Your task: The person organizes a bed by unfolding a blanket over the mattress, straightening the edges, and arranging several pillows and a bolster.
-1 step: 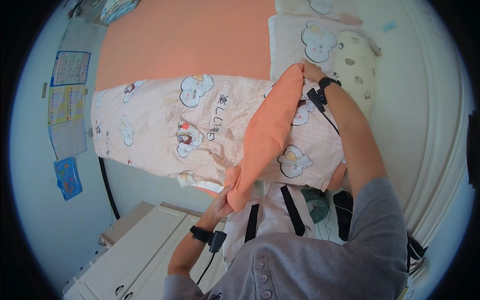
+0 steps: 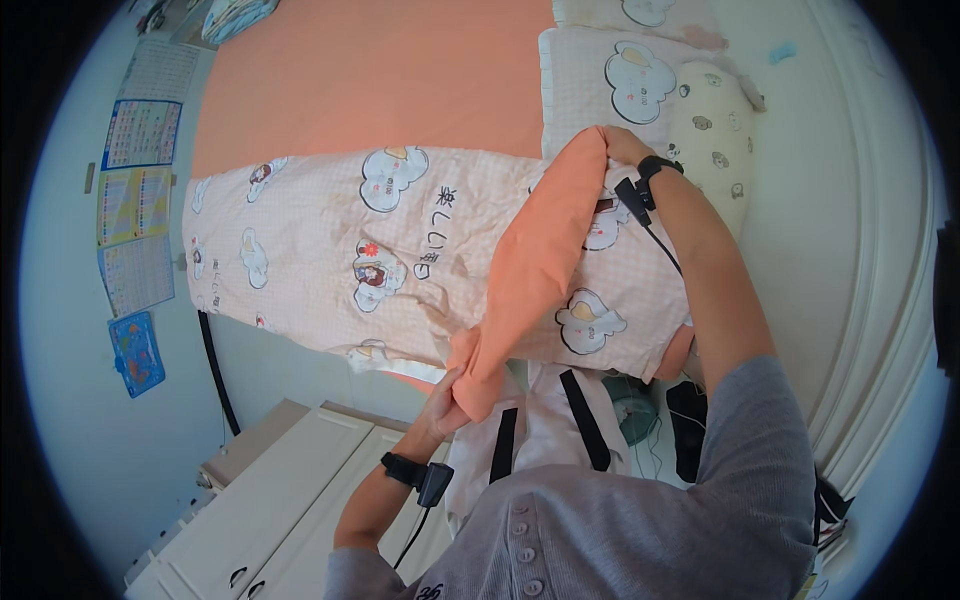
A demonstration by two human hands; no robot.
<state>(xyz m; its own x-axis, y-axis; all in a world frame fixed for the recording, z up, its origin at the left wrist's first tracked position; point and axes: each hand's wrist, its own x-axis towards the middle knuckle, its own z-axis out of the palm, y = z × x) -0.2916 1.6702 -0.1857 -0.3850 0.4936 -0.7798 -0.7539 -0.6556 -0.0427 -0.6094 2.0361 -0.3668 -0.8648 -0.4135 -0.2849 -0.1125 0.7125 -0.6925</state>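
A pale pink checked quilt (image 2: 320, 235) with cloud-shaped pictures lies along the near side of the bed. Its plain orange underside (image 2: 540, 245) is turned up in a long folded strip between my hands. At the near end of that strip, by the bed's edge, my left hand (image 2: 440, 405) is closed on the quilt. My right hand (image 2: 627, 147) grips the far end, beside the pillows, with its fingertips partly hidden by the cloth. Both wrists wear black straps with small cabled devices.
An orange sheet (image 2: 380, 75) covers the far part of the bed. A pink checked pillow (image 2: 580, 80) and a cream pillow (image 2: 735, 150) lie at the right, against the white headboard (image 2: 810, 200). White cabinets (image 2: 290, 490) stand at the lower left. Posters (image 2: 140, 205) hang on the left wall.
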